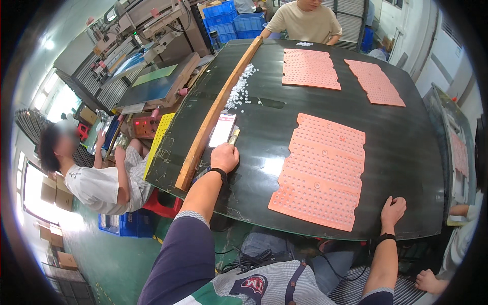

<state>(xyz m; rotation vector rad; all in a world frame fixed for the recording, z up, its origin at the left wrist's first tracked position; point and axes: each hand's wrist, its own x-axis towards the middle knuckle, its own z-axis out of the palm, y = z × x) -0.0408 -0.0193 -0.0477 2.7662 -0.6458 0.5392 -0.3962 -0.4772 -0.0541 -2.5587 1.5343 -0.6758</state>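
My left hand [225, 156] is closed around a small yellowish strip-like tool [234, 136], whose kind I cannot make out. Just beyond that hand lies a phone [222, 129] with a bright screen, beside a long wooden bar [216, 117]. Small white round pieces [241, 87] are strewn in a heap along the bar. My right hand [394, 211] rests near the front right edge of the black table [254, 188], its fingers curled; whatever they hold, if anything, is hidden. Between my hands lies a pink perforated panel [323, 170] with rows of holes and notched sides.
Two more pink panels [311, 68] [374, 82] lie farther back on the table. A person in a beige shirt [305, 23] stands at the far edge. Another person [101, 183] sits at the left by a machine. At the lower right a hand [429, 281] shows.
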